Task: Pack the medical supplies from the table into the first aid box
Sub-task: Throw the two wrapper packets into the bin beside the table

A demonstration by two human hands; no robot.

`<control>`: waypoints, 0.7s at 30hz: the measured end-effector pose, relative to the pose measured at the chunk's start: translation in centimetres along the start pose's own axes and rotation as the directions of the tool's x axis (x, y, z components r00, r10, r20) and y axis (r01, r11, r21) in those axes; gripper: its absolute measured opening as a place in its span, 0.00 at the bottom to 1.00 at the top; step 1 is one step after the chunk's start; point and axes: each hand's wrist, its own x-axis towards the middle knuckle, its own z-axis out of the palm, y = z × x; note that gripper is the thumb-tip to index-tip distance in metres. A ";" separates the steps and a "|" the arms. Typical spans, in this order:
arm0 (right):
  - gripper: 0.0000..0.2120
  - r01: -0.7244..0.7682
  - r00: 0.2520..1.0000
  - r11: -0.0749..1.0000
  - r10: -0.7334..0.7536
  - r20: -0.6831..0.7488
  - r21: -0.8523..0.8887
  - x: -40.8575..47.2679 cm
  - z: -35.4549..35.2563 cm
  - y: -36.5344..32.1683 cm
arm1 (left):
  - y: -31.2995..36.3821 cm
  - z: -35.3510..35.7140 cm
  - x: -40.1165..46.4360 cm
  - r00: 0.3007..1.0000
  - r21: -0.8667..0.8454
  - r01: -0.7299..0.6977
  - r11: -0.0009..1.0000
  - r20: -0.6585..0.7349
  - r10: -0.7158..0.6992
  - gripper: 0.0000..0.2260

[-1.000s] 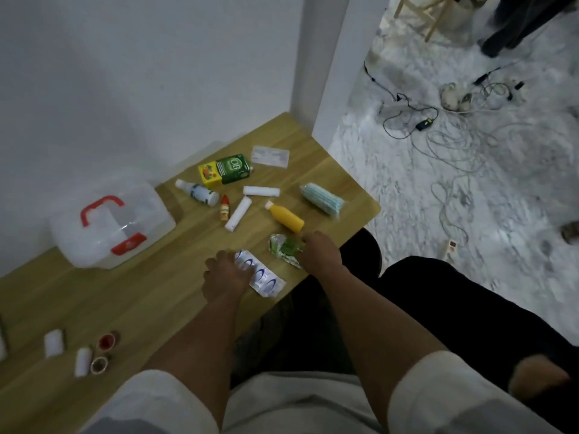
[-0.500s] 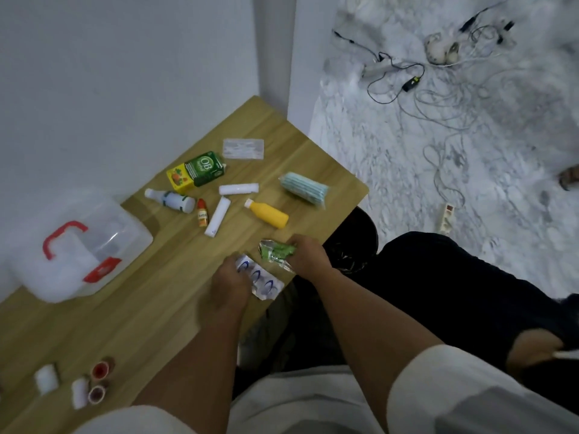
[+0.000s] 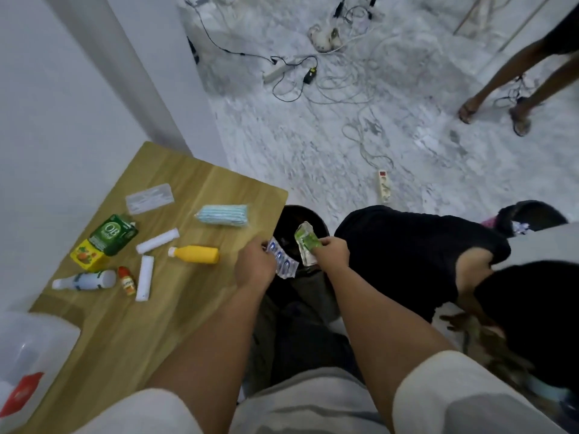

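Foil blister strip (image 3: pixel 283 261) pinched in left hand (image 3: pixel 253 266), green sachet (image 3: pixel 307 245) gripped in right hand (image 3: pixel 332 255), both held past the table (image 3: pixel 131 324) edge over a black bin (image 3: pixel 322 225). Risk: loose grip, either drops in the bin. First aid box (image 3: pixel 28 361) sits far left w/ lid down. Only readable text: "OB" on green carton (image 3: pixel 113 234).
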 end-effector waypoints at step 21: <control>0.05 0.070 0.992 0.938 -0.030 0.122 -0.339 8.4 -2.8 -1.8 | 8.4 6.6 9.1 0.978 0.243 -0.176 0.954 0.152 0.142 0.17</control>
